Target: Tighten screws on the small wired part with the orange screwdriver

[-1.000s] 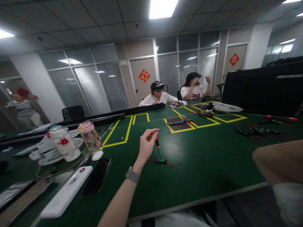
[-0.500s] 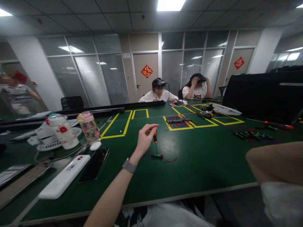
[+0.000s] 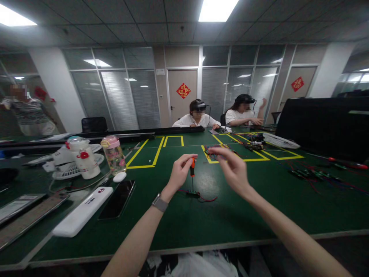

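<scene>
My left hand (image 3: pixel 181 171) grips the top of a screwdriver (image 3: pixel 192 169) with an orange and black handle, holding it upright. The screwdriver's tip meets a small green circuit board (image 3: pixel 193 194) that lies on the green table, with thin red and dark wires running from its ends. To the right of the screwdriver my right hand (image 3: pixel 233 171) hovers over the table, fingers apart and nothing in them. Just beyond its fingertips is a bundle of circuit boards with red and blue wires (image 3: pixel 213 152), partly hidden by that hand.
At left are a black phone (image 3: pixel 117 200), a white oblong case (image 3: pixel 83 211), a pink-lidded bottle (image 3: pixel 113 156) and a white bottle (image 3: pixel 85 161). More wired boards (image 3: pixel 314 173) and a red-handled screwdriver (image 3: pixel 347 162) lie right. Two people with headsets sit opposite.
My right hand has come in from the right edge and is now raised near the screwdriver. My left hand still holds the screwdriver on the board. The view has shifted slightly.
</scene>
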`<state>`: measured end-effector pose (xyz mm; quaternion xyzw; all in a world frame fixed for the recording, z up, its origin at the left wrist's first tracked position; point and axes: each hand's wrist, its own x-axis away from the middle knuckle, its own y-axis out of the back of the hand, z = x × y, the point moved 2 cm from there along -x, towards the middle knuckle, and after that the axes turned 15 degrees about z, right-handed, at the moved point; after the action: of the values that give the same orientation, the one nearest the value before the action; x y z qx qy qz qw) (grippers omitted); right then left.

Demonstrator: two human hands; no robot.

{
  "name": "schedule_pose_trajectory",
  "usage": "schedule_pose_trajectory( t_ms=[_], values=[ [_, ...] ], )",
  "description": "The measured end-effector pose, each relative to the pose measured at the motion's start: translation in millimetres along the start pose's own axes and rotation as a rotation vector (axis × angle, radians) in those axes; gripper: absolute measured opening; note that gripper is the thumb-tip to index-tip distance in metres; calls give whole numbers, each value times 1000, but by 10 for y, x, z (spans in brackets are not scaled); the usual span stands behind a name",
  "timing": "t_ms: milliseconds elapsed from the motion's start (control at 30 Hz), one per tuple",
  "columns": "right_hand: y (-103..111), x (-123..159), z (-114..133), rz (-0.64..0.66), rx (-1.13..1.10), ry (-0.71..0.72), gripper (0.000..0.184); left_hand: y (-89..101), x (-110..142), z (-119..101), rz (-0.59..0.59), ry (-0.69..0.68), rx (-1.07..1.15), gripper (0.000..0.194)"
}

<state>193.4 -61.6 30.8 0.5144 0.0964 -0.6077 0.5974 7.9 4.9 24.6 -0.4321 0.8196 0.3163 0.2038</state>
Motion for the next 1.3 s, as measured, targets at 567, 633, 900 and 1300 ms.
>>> schedule_pose_trajectory(
  t_ms=[567, 633, 900, 1300],
  values=[
    [-919, 289, -535, 637, -152, -185, 18, -71, 10, -20, 80, -5, 57, 25],
    [-948, 299, -558, 616, -147, -224, 15, -68, 12, -13, 76, -7, 58, 25],
    [-941, 348, -563, 597, -144, -281, 15, -40, 26, 9, 35, -1, -83, 21],
    [-935, 381, -563, 602, -108, -257, 13, -103, 23, -28, 118, 11, 87, 26]
  ],
)
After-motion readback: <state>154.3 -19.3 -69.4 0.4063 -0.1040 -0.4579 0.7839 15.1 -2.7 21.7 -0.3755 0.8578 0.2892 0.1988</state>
